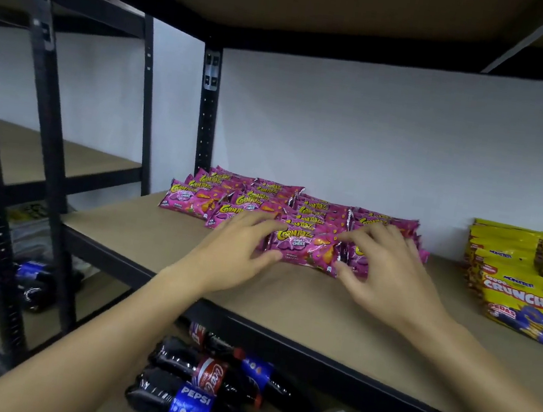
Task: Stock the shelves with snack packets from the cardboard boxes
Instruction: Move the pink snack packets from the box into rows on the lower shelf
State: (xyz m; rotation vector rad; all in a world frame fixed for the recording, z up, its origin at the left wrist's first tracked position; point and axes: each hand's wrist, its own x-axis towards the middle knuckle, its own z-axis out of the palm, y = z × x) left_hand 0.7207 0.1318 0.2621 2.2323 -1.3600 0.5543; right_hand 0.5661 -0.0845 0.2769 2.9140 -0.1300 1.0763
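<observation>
Left hand (234, 258) and right hand (389, 273), fingers pinching glossy pink snack packet (304, 246) ends, shelf (285, 297)

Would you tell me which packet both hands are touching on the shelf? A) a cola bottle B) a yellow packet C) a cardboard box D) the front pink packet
D: the left hand and right hand pinch the ends of the front pink packet.

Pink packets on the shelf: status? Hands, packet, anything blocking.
Left hand and right hand both pinch the front pink packet, one at each end. It lies on the shelf before the pink stack. Nothing in the way; yellow bags sit apart, right.
</observation>
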